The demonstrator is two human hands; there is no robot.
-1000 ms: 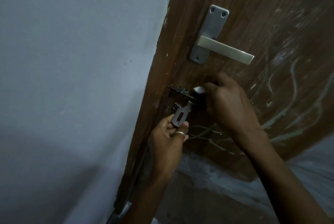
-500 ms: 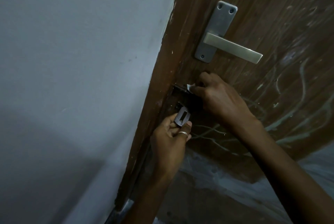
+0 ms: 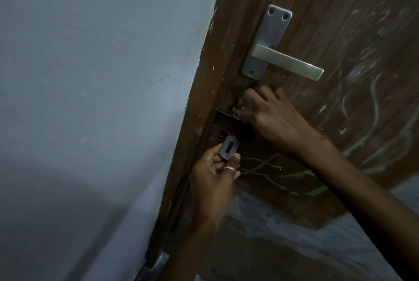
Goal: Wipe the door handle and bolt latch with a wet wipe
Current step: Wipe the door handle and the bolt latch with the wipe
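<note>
While the grey wall (image 3: pixel 90 99) fills the left side, the action sits at the door (image 3: pixel 340 19) edge. Left hand (image 3: pixel 215 174), ring (image 3: pixel 229 169) on one finger, comes up from below, fingers curled, pinching the slotted plate (image 3: pixel 228 149) that hangs under the bolt latch (image 3: pixel 223 112). Just right of that, the right hand (image 3: pixel 269 117) is down on the latch, fingers bunched tight around the bolt's body; whether the wet wipe is under them, I cannot tell. Above and right, the door handle (image 3: pixel 288 61) juts out level, untouched, close above the knuckles. Pale scribbles (image 3: pixel 374 103) streak the wood beyond.
</note>
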